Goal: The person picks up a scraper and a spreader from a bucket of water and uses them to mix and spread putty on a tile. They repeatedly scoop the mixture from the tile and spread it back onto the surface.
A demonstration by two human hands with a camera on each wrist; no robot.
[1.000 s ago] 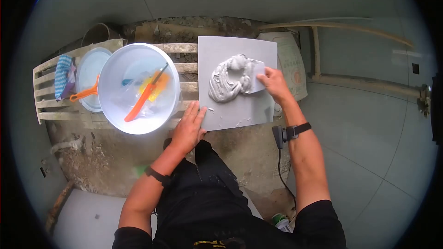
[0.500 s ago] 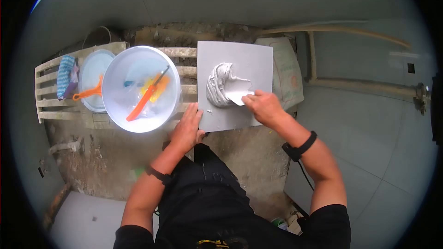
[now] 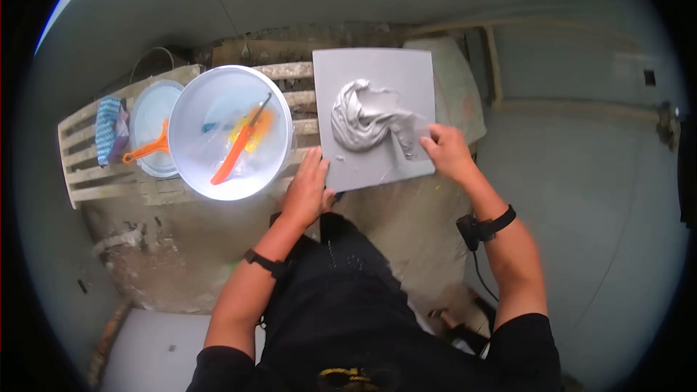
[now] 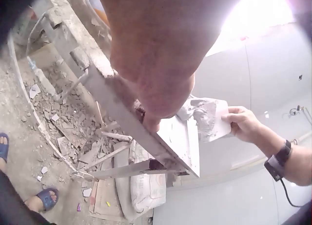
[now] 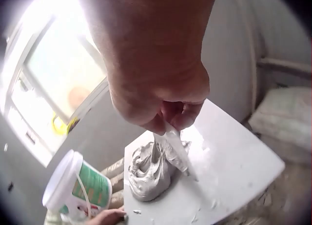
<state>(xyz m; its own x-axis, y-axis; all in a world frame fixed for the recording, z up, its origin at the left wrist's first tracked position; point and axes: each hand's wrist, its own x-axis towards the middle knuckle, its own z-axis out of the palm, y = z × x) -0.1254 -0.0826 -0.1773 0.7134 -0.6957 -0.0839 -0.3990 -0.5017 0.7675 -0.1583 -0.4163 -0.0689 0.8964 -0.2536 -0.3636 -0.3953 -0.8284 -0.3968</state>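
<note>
My right hand (image 3: 446,152) pinches a flat white scraper (image 4: 222,118), its blade coated with grey paste. The scraper is over the right side of a swirled mound of paste (image 3: 354,120), and a thick fold of paste runs from the mound to the blade. Under the mound lies a smooth grey board (image 3: 374,65) on a slatted bench (image 3: 287,70). My left hand (image 3: 305,192) rests at the board's near left edge with its fingers straight. In the left wrist view the forearm hides most of that hand.
Left of the board stands a white bucket (image 3: 192,101) holding an orange-handled tool (image 3: 234,152). Beside it are a round lid (image 3: 149,105), another orange-handled tool (image 3: 149,149) and a blue patterned packet (image 3: 109,127). A sack (image 3: 461,94) lies at the right; rubble (image 4: 73,117) covers the floor.
My right hand has swept the scraper toward the mound's near side, then back out to the right, drawing paste with it. The mound's shape has changed. My left hand stays at the board's edge.
</note>
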